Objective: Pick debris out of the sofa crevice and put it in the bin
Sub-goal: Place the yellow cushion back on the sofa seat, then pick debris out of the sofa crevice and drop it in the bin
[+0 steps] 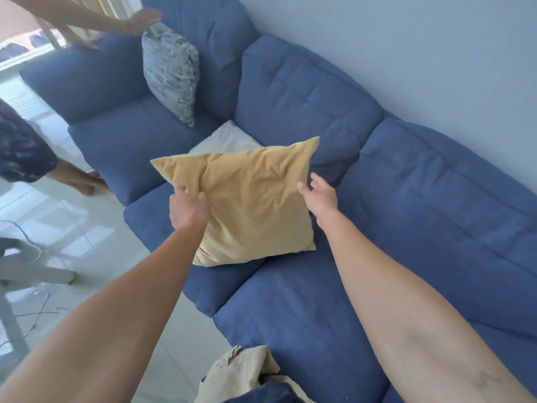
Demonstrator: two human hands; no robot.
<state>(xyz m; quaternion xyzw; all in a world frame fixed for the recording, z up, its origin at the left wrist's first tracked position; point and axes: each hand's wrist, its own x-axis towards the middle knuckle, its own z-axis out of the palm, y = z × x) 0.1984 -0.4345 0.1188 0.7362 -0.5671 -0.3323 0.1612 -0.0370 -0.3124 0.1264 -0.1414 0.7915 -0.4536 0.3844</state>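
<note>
A: Where's the debris?

B: None shows. The crevices of the long blue fabric sofa (305,315) run between its seat cushions and under the backrests, and the one nearest the hands is covered by a square mustard-yellow velvet cushion (250,205) lying across two seats. No bin is in sight either.

A: So the cushion is the thing to shift. How will it handle?

B: Light and soft, I'd judge; the cover is creased and slack, so it will fold under a pinch rather than slide. A gathered edge or a corner is the place to grip.

A: And the hands?

B: The left hand (189,209) is curled onto the cushion's left edge, thumb on top, fingers bunching the cloth. The right hand (318,196) is spread loose at the right edge, fingers apart, gripping nothing; whether it touches the fabric I cannot tell. Both forearms reach straight out from the body.

A: Anything else about?

B: A white pad (229,139) behind the cushion, a grey-and-white patterned pillow (171,71) at the far end under another person's hand (142,21), and beige cloth (247,370) on the near seat.
</note>
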